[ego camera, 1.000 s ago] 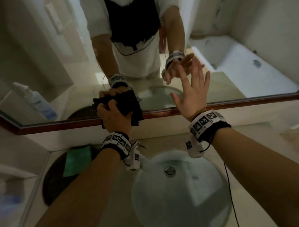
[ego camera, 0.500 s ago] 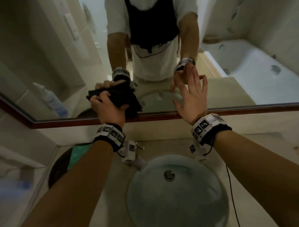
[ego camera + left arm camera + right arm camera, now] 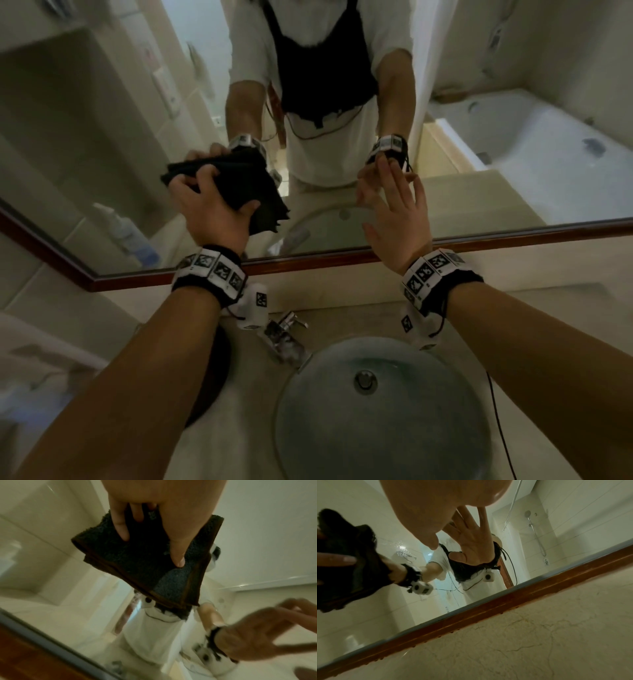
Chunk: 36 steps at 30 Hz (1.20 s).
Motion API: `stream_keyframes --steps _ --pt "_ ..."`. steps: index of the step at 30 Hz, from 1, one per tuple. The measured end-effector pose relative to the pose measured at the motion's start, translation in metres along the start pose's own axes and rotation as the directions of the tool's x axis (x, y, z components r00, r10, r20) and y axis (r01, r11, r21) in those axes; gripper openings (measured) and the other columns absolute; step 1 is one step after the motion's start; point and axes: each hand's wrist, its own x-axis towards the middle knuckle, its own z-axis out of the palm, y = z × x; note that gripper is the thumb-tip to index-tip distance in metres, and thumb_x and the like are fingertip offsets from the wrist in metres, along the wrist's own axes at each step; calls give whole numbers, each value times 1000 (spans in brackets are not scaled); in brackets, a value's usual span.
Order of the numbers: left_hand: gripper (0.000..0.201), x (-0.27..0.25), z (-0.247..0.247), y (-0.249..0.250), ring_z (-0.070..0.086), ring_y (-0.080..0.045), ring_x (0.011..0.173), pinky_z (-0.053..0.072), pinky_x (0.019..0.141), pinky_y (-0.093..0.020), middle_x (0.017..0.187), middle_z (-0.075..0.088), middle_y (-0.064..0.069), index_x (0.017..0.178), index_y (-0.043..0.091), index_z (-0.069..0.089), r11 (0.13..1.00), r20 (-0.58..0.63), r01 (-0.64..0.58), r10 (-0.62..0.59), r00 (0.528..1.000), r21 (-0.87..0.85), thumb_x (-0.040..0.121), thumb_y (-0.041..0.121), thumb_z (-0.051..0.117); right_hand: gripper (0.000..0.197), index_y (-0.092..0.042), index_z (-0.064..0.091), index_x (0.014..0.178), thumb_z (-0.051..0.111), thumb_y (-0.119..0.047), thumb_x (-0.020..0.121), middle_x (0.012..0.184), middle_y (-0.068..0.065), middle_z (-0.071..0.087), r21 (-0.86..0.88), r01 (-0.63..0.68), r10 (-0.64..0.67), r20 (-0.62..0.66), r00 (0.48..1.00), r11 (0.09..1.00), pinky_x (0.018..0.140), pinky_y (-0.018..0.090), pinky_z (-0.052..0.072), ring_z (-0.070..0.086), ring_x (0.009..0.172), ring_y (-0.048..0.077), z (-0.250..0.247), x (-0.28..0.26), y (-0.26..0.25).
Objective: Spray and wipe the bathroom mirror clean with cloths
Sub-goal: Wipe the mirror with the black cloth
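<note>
Upward travel is the main change since a second ago: both hands now sit higher on the mirror (image 3: 102, 144), well clear of its wooden frame (image 3: 445, 245) along the lower edge, where the cloth previously overlapped it. This indicates that the wipe has left the bottom strip and is progressing up the glass.

Below the mirror, the round basin (image 3: 382, 407) and the tap (image 3: 284, 337) remain on the counter.

The left hand (image 3: 205, 209) grips the folded dark cloth (image 3: 250, 192). In the left wrist view, the fingers (image 3: 121, 526) curl over the terry face and the thumb clamps the fold; the cloth lies at the glass, and contact appears likely, though blur prevents confirmation.

The right hand (image 3: 399, 219) holds nothing. Its fingers are straight and spread, palm toward the glass; in the right wrist view they appear close to their reflection, but contact cannot be confirmed.

Judgement: wiping is under way, with most of the upper glass yet to be covered.
</note>
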Motion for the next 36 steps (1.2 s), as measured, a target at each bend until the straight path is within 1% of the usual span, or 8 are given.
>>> stream_keyframes --steps 5,11,16,20,23,29,31,36 --pt "74 -30 27 52 39 -34 121 56 82 -51 136 33 -14 125 25 41 997 114 -80 78 990 14 67 37 85 74 -20 29 154 58 -34 88 165 10 4 40 -3 2 13 1000 999 119 55 13 6 152 29 -4 -1 0" --pt "65 -67 49 91 36 -37 123 54 87 -49 140 31 -18 136 22 43 976 273 -215 219 937 -46 80 30 74 74 -12 39 148 68 -30 82 161 15 20 105 43 -40 -31 999 994 115 54 27 20 147 32 -14 -3 3" --pt "58 -64 42 83 39 -36 120 54 86 -45 136 34 -17 136 20 48 957 310 -251 285 907 -144 81 22 66 47 -8 59 123 69 -21 79 122 20 54 312 -14 86 -216 973 950 80 43 51 56 99 34 -26 -2 -17" --pt "55 -53 27 70 44 -33 120 50 95 -41 138 33 -14 140 19 47 929 391 -306 366 844 -209 86 19 60 36 -11 61 120 62 -18 85 108 13 58 384 6 6 -29 1000 923 61 40 54 60 82 30 -16 5 -54" --pt "56 -44 17 58 47 -30 119 46 103 -34 140 35 -14 142 15 47 893 432 -345 443 785 -289 88 11 59 39 -14 60 127 60 -19 88 105 12 63 350 -87 78 39 996 933 56 33 52 63 78 32 -11 11 -71" --pt "53 -28 5 43 47 -24 124 36 104 -21 145 34 -8 142 13 46 838 482 -307 519 706 -451 91 4 57 46 -20 46 138 54 -21 93 110 11 65 356 -269 217 180 959 895 73 42 56 65 90 32 -11 21 -96" --pt "48 -21 -1 39 50 -21 120 41 106 -26 141 42 -7 137 13 50 811 471 -273 537 700 -518 91 2 55 50 -21 41 139 57 -21 91 119 11 56 373 -361 300 211 930 855 75 39 53 61 96 32 -9 24 -101" --pt "37 12 -16 -1 54 -22 114 47 100 -41 124 59 -6 126 13 60 814 305 -282 476 825 -508 89 8 60 59 -22 39 136 69 -30 86 128 14 41 400 -502 462 200 864 767 89 45 52 53 110 37 4 26 -121"
